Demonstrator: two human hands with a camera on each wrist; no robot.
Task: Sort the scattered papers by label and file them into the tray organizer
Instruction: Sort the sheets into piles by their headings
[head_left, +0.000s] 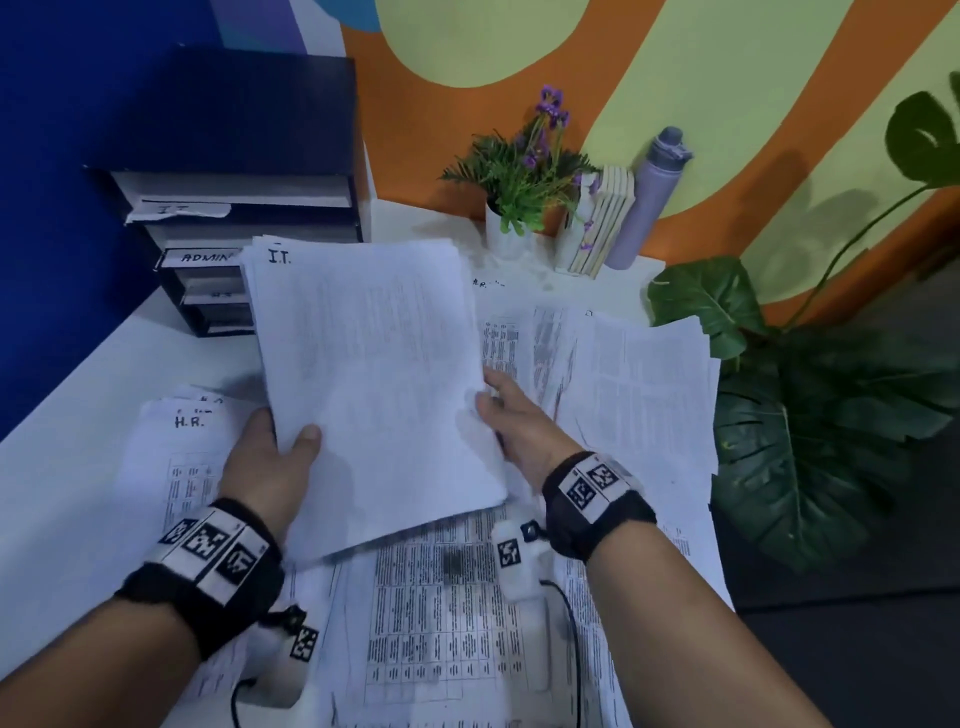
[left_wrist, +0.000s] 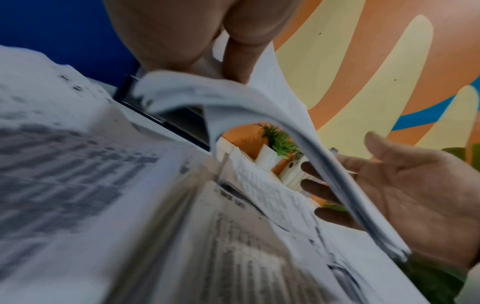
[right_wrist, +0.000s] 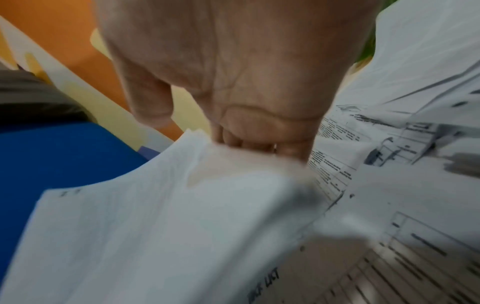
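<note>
Left hand (head_left: 270, 452) pinches the I.T. stack (head_left: 374, 374); right hand (head_left: 511, 415) grips its edge, long axis toward the organizer (head_left: 228, 208).

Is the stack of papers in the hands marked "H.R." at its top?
No, the held stack shows "I.T." at its top left corner.

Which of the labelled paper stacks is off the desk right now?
The white stack marked I.T.: the left hand and right hand hold it up by its near corners. The H.R. stack lies flat on the white desk.
</note>
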